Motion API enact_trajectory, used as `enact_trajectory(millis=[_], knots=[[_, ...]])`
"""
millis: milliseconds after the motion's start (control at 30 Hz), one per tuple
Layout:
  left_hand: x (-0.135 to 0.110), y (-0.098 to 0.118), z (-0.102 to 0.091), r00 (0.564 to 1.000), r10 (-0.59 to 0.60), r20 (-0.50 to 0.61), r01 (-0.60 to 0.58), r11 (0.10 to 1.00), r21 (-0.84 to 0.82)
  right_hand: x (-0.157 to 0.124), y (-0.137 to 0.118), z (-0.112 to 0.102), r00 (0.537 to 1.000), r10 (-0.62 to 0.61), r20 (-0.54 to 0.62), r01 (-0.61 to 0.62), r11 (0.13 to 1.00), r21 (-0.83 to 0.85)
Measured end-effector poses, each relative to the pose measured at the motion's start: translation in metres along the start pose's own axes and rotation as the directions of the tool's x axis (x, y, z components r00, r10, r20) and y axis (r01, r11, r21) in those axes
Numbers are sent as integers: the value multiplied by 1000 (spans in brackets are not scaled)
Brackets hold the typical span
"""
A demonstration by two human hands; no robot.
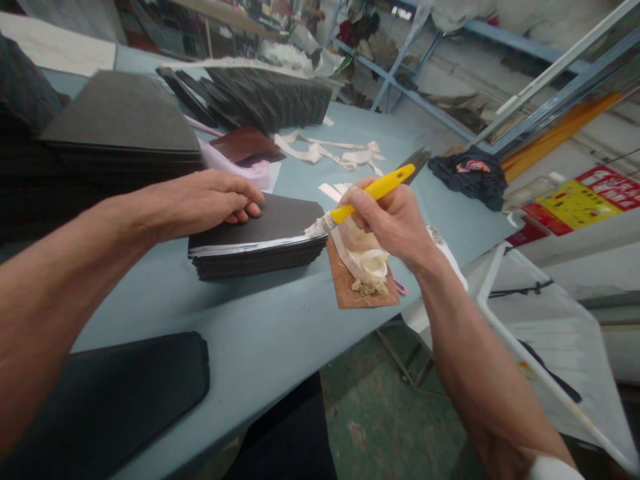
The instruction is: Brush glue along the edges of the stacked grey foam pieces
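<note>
My right hand point(390, 217) is closed around a paintbrush with a yellow handle point(387, 185). Its bristles point(320, 227), coated in whitish stuff, touch the right end of the front edge of a stack of black sheets point(260, 263). A wet white band runs along that edge near the top. My left hand point(215, 200) rests on the top sheet with loosely bent fingers, holding nothing that I can see. Below my right hand, a container crusted with pale glue point(373, 263) sits on a brown board point(345, 287).
A taller pile of dark sheets point(125, 113) stands at left, with fanned black pieces point(270, 100) behind. White strips point(335, 153) lie beyond the stack. A black padded panel point(145, 387) is at the near left of the blue table point(260, 347). Dark cloth point(470, 177) lies at right.
</note>
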State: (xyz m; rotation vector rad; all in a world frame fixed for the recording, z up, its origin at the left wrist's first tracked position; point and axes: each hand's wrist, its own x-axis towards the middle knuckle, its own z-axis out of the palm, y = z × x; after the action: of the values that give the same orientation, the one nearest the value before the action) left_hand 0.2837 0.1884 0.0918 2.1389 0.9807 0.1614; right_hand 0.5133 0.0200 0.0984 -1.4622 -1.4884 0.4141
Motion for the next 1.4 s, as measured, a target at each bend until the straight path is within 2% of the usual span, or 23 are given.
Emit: enact_trajectory(millis=[133, 233, 400, 533, 567, 667, 733, 867, 967, 1200, 1400], knots=[[3, -5, -1, 999, 40, 25, -41, 999, 28, -9, 5, -28, 998, 18, -61, -23, 996, -86], [1, -5, 2, 994, 105, 40, -110, 982, 150, -15, 0, -33, 994, 15, -112, -27, 993, -111], [-13, 0, 20, 960, 278, 29, -266, 874, 407, -14, -19, -8, 966, -38, -256, 37, 999, -9], [-28, 3, 36, 928, 365, 74, -335, 732, 594, 1, -28, 22, 963, -12, -268, 51, 989, 137], [-31, 4, 39, 934, 351, 67, -317, 726, 611, 7, -28, 30, 964, -9, -267, 57, 983, 172], [-38, 8, 45, 961, 273, -47, -201, 804, 560, 29, -22, 50, 970, -13, -242, 80, 960, 269], [-40, 10, 47, 969, 226, -98, -149, 854, 498, 44, -16, 63, 983, -14, -185, 74, 944, 321], [-40, 13, 45, 983, 153, -99, -96, 897, 431, 69, -6, 88, 997, -17, -73, 42, 934, 356], [-38, 15, 44, 989, 117, -87, -71, 906, 417, 83, -5, 101, 998, -57, -31, 64, 930, 363], [-34, 24, 41, 999, 25, -29, -10, 898, 441, 100, -7, 106, 995, -95, 23, 81, 934, 349], [-31, 25, 45, 998, 14, -63, 17, 888, 459, 101, -3, 113, 995, -94, 36, 75, 930, 360]])
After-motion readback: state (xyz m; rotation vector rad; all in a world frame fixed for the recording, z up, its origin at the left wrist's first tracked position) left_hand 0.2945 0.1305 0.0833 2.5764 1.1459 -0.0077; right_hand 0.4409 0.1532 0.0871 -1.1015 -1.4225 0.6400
